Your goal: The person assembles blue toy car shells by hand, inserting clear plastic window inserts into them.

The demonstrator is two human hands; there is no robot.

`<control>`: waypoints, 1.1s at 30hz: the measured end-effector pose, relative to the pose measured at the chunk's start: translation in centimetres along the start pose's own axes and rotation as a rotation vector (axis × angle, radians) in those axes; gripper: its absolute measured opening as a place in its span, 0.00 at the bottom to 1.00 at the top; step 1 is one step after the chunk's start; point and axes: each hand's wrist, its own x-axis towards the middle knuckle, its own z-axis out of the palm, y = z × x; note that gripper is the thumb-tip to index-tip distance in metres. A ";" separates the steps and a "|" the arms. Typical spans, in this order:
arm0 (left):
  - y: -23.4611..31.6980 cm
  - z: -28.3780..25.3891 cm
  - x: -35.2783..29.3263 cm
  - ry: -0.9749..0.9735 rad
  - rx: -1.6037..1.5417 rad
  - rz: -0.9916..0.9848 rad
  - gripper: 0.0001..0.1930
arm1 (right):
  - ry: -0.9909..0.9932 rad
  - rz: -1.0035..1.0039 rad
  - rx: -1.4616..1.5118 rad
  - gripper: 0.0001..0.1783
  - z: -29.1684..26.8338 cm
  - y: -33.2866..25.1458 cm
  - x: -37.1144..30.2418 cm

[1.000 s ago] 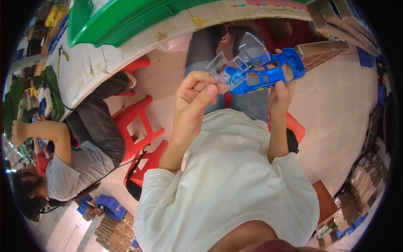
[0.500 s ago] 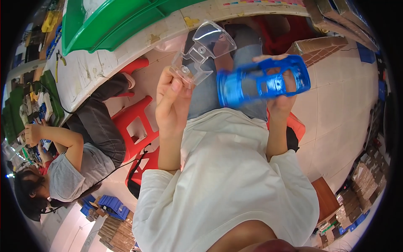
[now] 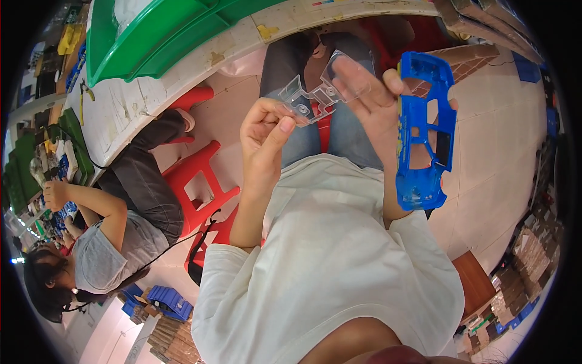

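Observation:
My left hand [image 3: 265,141] pinches one end of a clear plastic window insert [image 3: 329,91] between thumb and fingers, above my lap. The insert has bent panels and small round bosses. My right hand [image 3: 381,118] holds a blue toy car body shell [image 3: 422,193], turned lengthwise along the forearm with its window openings showing. Several fingers of that hand stretch leftward behind the far panel of the insert; whether they touch it I cannot tell. Part of the right hand's grip is hidden by the shell.
A white worktable [image 3: 133,100] with a green bin [image 3: 163,51] and pliers [image 3: 83,100] lies ahead on the left. A co-worker in a grey shirt [image 3: 115,249] sits at left near a red stool [image 3: 197,182]. Cardboard boxes [image 3: 479,24] stand at the far right.
The blue shell has swung from lying crosswise to lengthwise and shifted right. My left hand has moved slightly right with the clear insert, which has turned flatter. The right fingers now reach toward it.

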 end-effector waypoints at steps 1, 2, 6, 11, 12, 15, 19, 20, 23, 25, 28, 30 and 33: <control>-0.1 0.0 0.0 -0.005 -0.037 -0.006 0.06 | 0.020 -0.088 -0.043 0.30 -0.1 -0.1 -0.1; -0.1 0.0 0.0 -0.010 -0.075 -0.013 0.06 | 0.041 -0.176 -0.085 0.30 -0.3 -0.3 -0.1; -0.3 -0.2 -0.1 -0.007 -0.066 0.012 0.06 | -0.465 -0.360 -0.707 0.38 -2.7 -2.9 0.9; -0.3 -0.3 -0.1 -0.053 -0.063 -0.002 0.07 | -0.156 -0.302 -0.809 0.46 -2.1 -1.5 -0.4; -0.3 -0.3 -0.1 -0.058 -0.065 -0.007 0.07 | -0.076 -0.289 -0.835 0.49 -1.6 -1.3 -0.5; -0.3 -0.3 -0.2 -0.080 -0.104 -0.022 0.07 | 0.017 -0.357 -0.910 0.46 -1.4 -1.4 -0.2; -0.2 -0.4 -0.4 -0.073 -0.116 -0.004 0.07 | 0.118 -0.521 -0.865 0.44 -1.4 -1.8 -0.3; -0.2 -0.5 -0.4 -0.061 -0.114 0.000 0.07 | 0.191 -0.593 -0.915 0.42 -0.8 -1.5 -0.2; 0.1 0.3 -0.4 -0.022 -0.102 0.016 0.07 | 0.008 -0.624 -0.862 0.43 -3.4 -2.9 -2.0; 0.4 0.9 -0.5 0.010 0.023 0.106 0.07 | 0.255 -0.713 -0.843 0.42 -3.6 -2.0 -3.1; 1.1 1.9 -0.5 0.088 0.444 0.364 0.07 | 0.244 -0.802 -0.893 0.44 -3.8 -1.7 -3.0; 1.5 2.6 -0.6 0.133 0.771 0.567 0.09 | 0.251 -0.906 -1.119 0.46 -3.4 -1.2 -2.3; 2.6 3.9 -0.3 -0.004 1.334 0.986 0.14 | 0.035 -0.994 -1.500 0.40 -3.7 -1.2 -0.7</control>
